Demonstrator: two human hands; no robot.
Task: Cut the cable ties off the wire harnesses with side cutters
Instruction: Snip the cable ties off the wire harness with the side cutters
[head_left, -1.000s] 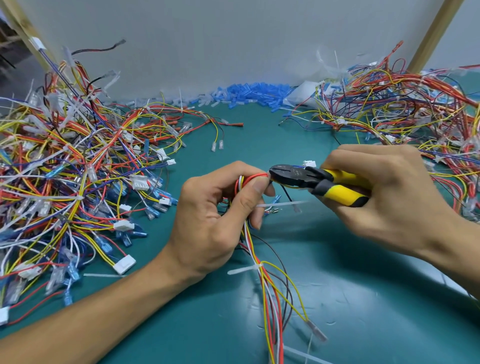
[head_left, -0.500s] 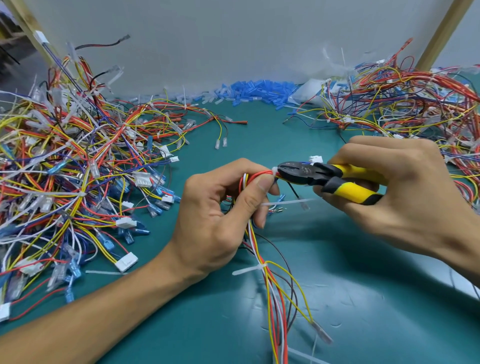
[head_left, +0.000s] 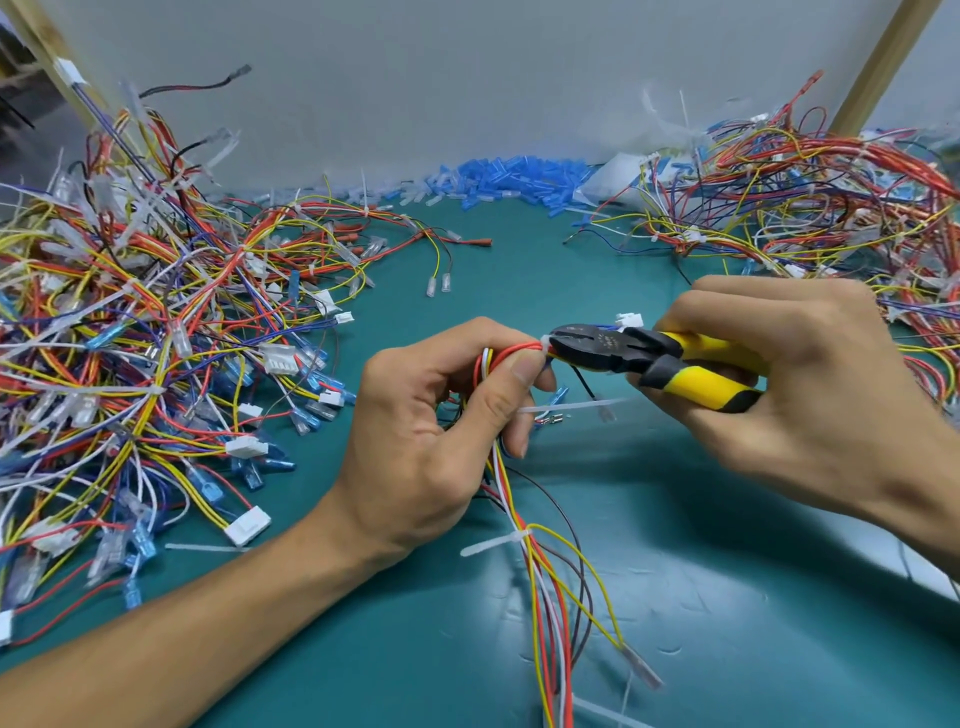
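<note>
My left hand (head_left: 431, 441) grips a wire harness (head_left: 550, 597) of red, yellow, white and brown wires, bent into a loop above my thumb. My right hand (head_left: 800, 384) holds the side cutters (head_left: 623, 351) by their yellow and black handles. The black jaws touch a white cable tie (head_left: 546, 344) at the top of the loop, right beside my left thumb tip. A second white cable tie (head_left: 498, 542) wraps the same harness lower down, below my left hand. A thin white tie tail (head_left: 576, 405) sticks out to the right under the cutters.
A big tangle of tied harnesses (head_left: 130, 338) fills the left of the green mat (head_left: 727, 597). Another heap of wires (head_left: 810, 208) lies at the back right. Blue terminal sleeves (head_left: 509, 179) are piled along the grey back wall. A loose cut tie (head_left: 208, 548) lies near my left forearm.
The cutters have moved left, and their jaws now reach the white tie on the loop. My left hand keeps its grip on the harness.
</note>
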